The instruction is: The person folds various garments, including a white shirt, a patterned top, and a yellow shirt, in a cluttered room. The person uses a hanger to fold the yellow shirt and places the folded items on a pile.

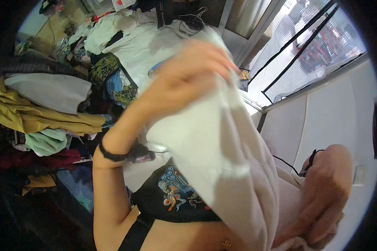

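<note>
Nearest us, below the chin, we see a small gold-coloured pendant (226,243) and a black top (171,192) embroidered in blue and orange. Across its right part hangs a cream-white garment (226,159), whose exact cut we cannot tell; its upper end is in our left hand (188,73), raised before us with a black wristband (112,155) well down the forearm. The left fingers are blurred but look closed on the cloth, and holding it so high probably lets its weight draw it into long folds. Our bent right arm (326,188) is beside the garment; we cannot tell how the right fingers stand. Farther left, a grey cloth (50,90), a mustard cloth (42,115) and a mint-green one (47,141) lie heaped, perhaps layered simply to save room. Behind the left hand, white clothes (132,46) are spread out beside a patterned garment (107,71), near a wire hanger (201,13). Farthest off, at upper right, is a striped, see-through screen (280,62).
</note>
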`<state>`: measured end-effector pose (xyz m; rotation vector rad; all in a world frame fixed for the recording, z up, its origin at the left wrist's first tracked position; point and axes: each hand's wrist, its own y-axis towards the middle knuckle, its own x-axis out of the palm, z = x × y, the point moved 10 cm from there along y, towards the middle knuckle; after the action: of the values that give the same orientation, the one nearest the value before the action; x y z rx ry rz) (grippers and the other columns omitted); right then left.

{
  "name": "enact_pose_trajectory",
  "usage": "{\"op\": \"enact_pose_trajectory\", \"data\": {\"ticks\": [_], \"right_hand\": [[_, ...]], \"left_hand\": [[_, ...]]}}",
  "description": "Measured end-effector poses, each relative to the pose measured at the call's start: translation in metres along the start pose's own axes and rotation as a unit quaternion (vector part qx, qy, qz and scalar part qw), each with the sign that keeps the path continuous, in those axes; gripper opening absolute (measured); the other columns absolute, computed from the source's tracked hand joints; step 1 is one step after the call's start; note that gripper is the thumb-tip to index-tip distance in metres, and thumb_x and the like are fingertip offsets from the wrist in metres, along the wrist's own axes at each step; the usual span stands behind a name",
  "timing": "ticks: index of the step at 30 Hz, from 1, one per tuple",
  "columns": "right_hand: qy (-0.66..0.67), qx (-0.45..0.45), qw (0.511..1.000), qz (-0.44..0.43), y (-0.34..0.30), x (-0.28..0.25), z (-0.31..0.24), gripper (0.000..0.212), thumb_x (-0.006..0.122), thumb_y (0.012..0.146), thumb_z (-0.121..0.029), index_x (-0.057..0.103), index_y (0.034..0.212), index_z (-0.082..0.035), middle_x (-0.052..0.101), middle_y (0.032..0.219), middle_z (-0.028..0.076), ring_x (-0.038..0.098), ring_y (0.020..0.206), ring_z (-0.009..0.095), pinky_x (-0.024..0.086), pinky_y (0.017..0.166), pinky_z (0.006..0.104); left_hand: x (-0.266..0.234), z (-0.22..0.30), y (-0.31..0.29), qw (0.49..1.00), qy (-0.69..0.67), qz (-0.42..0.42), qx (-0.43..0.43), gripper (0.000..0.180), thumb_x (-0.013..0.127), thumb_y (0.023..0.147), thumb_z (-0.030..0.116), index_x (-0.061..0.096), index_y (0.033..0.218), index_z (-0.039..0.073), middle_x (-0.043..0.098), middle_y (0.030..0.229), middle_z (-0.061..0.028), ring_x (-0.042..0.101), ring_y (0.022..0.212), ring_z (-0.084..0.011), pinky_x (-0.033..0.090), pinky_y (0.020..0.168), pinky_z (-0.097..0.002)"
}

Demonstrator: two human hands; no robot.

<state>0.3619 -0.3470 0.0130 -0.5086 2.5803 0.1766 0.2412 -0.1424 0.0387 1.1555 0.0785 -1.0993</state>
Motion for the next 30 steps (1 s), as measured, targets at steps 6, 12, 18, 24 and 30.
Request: {"op": "enact_pose_trajectory", "data": {"ticks": [6, 12, 18, 24, 30], "right_hand": [[-0.055, 0.027, 0.994, 0.090, 0.045, -0.046, -0.017, 0.057, 0.068, 0.090, -0.036, 0.053, 0.134, -0.003, 0.061, 0.125, 0.012, 0.061, 0.108, 0.020, 0.048, 0.096, 0.0344], [-0.290, 0.237, 0.875, 0.307, 0.081, -0.118, 0.163, 0.056, 0.063, 0.094, -0.040, 0.053, 0.139, -0.008, 0.058, 0.135, 0.018, 0.058, 0.123, 0.029, 0.046, 0.104, 0.0397], [0.075, 0.061, 0.995, -0.027, 0.138, 0.090, 0.207, 0.046, 0.048, 0.103, -0.042, 0.049, 0.144, -0.021, 0.055, 0.142, 0.006, 0.052, 0.129, 0.024, 0.040, 0.109, 0.0362], [0.186, 0.003, 0.983, -0.001, 0.121, 0.125, 0.184, 0.043, 0.053, 0.101, -0.027, 0.051, 0.141, -0.010, 0.057, 0.138, 0.009, 0.054, 0.125, 0.021, 0.048, 0.099, 0.0348], [0.301, 0.015, 0.953, 0.033, 0.128, 0.142, 0.211, 0.043, 0.054, 0.101, -0.025, 0.051, 0.141, -0.010, 0.057, 0.138, 0.009, 0.054, 0.125, 0.021, 0.047, 0.100, 0.0348]], "left_hand": [[0.186, -0.016, -0.133, 0.867, -0.271, -0.367, -0.200, 0.062, 0.051, 0.099, 0.045, 0.039, 0.146, 0.007, 0.039, 0.150, -0.0145, 0.037, 0.139, -0.0309, 0.027, 0.117, -0.0387], [0.192, -0.041, -0.168, 0.858, -0.261, -0.387, -0.215, 0.053, 0.053, 0.097, 0.035, 0.045, 0.141, 0.006, 0.046, 0.142, -0.0149, 0.044, 0.131, -0.0295, 0.034, 0.110, -0.0378], [0.191, -0.034, -0.180, 0.901, -0.162, -0.373, -0.147, 0.046, 0.055, 0.095, 0.026, 0.051, 0.135, 0.005, 0.053, 0.133, -0.0154, 0.051, 0.123, -0.0280, 0.041, 0.103, -0.0369], [0.175, -0.068, -0.154, 0.833, -0.355, -0.286, -0.313, 0.042, 0.055, 0.095, 0.020, 0.053, 0.133, 0.002, 0.058, 0.128, -0.0137, 0.057, 0.116, -0.0255, 0.046, 0.098, -0.0365], [0.129, -0.134, -0.211, 0.607, -0.485, -0.020, -0.629, 0.039, 0.054, 0.095, 0.016, 0.054, 0.131, -0.001, 0.062, 0.124, -0.0116, 0.062, 0.110, -0.0228, 0.051, 0.093, -0.0363]]}}
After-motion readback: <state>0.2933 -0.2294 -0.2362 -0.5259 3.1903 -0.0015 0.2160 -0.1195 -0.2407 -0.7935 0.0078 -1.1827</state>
